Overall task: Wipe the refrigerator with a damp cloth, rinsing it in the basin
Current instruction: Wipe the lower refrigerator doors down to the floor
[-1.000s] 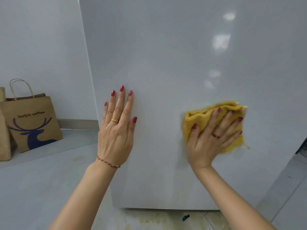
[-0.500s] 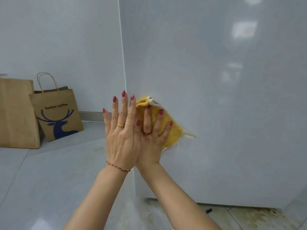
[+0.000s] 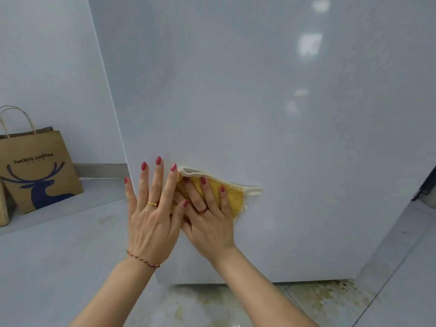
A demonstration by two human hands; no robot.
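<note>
Low on the refrigerator (image 3: 259, 114), the right hand (image 3: 207, 223) presses the cloth (image 3: 232, 199) flat — fingers straight. It has slid back beside the left hand (image 3: 151, 223), open on the panel — this strip is nearly wiped.

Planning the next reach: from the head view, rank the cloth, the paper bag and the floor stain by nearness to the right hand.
1. Cloth: under the right hand, pressed to the fridge.
2. Floor stain: below and right, at the fridge's foot.
3. Paper bag: far left, past the left hand.

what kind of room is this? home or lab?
Probably a home or office kitchen corner: a glossy white refrigerator on stained floor tiles, and a paper coffee-shop bag by the wall. No lab gear in view.
</note>
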